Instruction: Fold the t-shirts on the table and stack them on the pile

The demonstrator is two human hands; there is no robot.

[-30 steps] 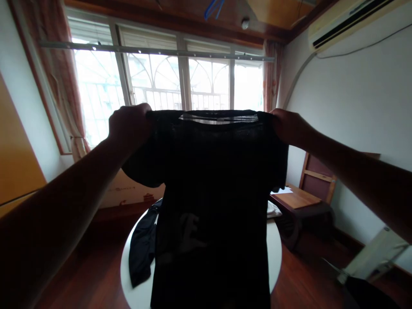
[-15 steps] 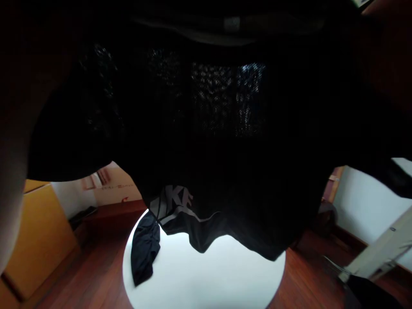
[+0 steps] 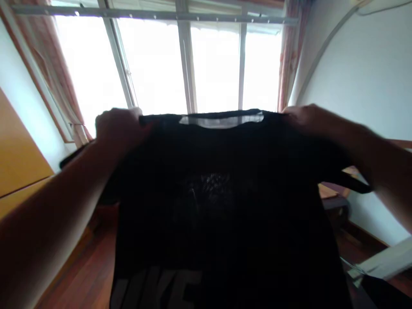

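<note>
The left forearm slants up from the lower left corner of the view, and the left hand (image 3: 117, 124) is closed round the left end of the shirt (image 3: 225, 214)'s top edge, knuckles uppermost. The right forearm comes in from the right edge, and the right hand (image 3: 301, 118) is closed on the other end of that edge, also knuckles up. Both arms reach forward, the hands near the same height and well apart; each set of fingers is bunched on cloth, though blur and shadow hide the single fingers.

The black shirt hangs upright between them, neck opening (image 3: 222, 121) at the middle of its top edge, sleeves spread behind the forearms, grey lettering (image 3: 164, 285) toward its lower left. Its lower part runs past the bottom of the view.

Half a second ago the shirt's top was lifted close and high, its hem in the air over a white table; now its top edge is level below the window and the body covers that table. A second ago it hung narrower; now it looks broader.

Beyond are the floor (image 3: 86, 266), a yellow cupboard (image 3: 22, 159) at left, a desk (image 3: 326, 192) at right, then the window (image 3: 154, 64), with a rod (image 3: 154, 16) across its top.
</note>
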